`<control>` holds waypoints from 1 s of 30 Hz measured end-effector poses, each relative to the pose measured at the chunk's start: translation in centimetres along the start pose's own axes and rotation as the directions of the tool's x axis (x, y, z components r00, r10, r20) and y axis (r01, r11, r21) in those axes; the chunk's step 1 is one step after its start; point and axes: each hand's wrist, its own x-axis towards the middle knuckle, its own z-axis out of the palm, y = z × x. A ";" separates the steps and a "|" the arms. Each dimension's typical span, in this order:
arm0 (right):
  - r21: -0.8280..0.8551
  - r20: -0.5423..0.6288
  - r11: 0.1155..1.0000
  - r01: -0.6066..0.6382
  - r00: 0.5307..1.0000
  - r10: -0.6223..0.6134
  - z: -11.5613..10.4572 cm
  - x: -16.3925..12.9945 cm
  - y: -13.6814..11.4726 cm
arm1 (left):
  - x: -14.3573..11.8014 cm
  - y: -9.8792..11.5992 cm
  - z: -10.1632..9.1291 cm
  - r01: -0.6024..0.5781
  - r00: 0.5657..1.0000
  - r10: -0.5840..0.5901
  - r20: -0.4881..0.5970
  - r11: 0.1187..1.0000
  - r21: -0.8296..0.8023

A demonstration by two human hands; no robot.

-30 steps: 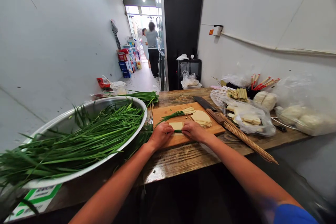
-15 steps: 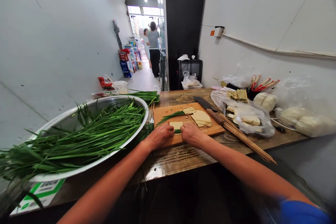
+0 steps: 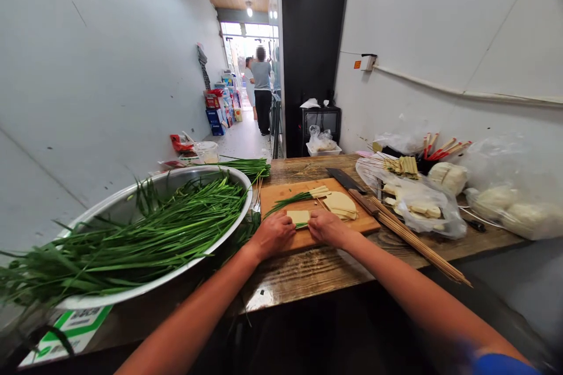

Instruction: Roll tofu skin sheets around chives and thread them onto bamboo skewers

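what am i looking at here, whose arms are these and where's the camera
The camera sits on a person's head, looking forward and down, so the two bare arms are that person's own. The left hand and right hand pinch a pale tofu sheet with green chives on a wooden cutting board. To the left stands a metal basin full of chives. A cleaver, bamboo skewers and plastic bags lie to the right. People stand far down the corridor.

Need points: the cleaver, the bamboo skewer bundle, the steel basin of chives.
Dark-bladed cleaver (image 3: 344, 179), head view, on the middle of the blade.
Bundle of thin bamboo skewers (image 3: 413, 239), head view, on the shafts midway along.
Wide stainless steel basin (image 3: 109, 207), head view, on the bare far inner wall above the chives.
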 end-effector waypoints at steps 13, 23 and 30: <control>0.258 -0.167 0.966 -0.005 0.985 0.050 0.7 -0.3 -0.1 | 1.3 -1.1 -0.4 0.145 0.989 -0.128 0.080 0.949 -0.281; 0.565 -0.077 0.812 -0.145 0.971 0.227 1.4 0.7 0.9 | 1.0 -1.0 0.1 0.470 0.871 -0.477 0.121 0.735 -0.489; 0.581 0.029 0.770 -0.264 0.952 0.305 1.2 1.0 0.9 | 1.1 -0.3 -0.9 0.345 0.938 -0.332 0.098 0.879 -0.328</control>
